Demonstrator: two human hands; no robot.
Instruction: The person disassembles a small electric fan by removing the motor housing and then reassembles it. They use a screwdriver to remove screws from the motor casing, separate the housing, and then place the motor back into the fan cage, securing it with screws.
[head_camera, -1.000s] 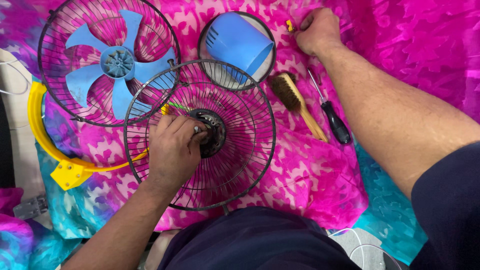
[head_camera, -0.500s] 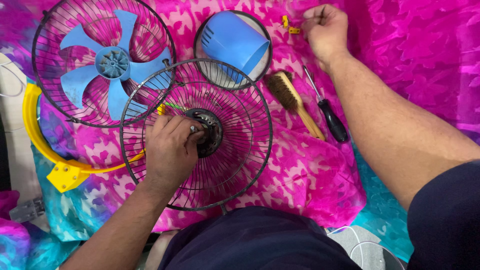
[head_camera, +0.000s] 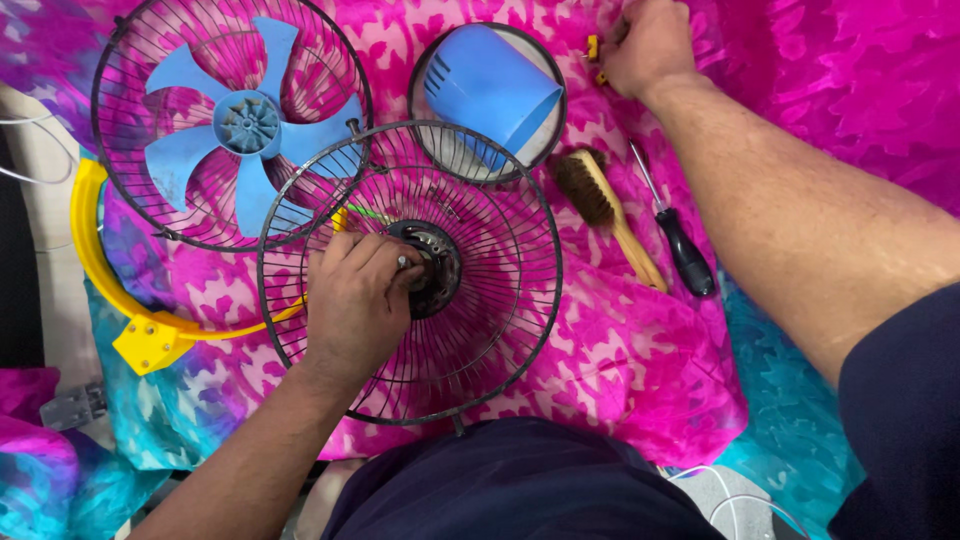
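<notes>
On pink cloth surface, left hand (head_camera: 355, 300) stays clamped on wire grille (head_camera: 410, 275) hub while right hand (head_camera: 650, 45), reached further up, now closes on small yellow parts (head_camera: 593, 48).

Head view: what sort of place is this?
Probably a home or informal repair spot, not a workshop bench: fan parts lie on a pink patterned cloth, with a wire fan guard, a screwdriver and a brush.

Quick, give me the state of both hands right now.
Left hand: fingers curled on the hub of the wire fan guard.
Right hand: closed by small yellow pieces; what it holds cannot be told.
</notes>
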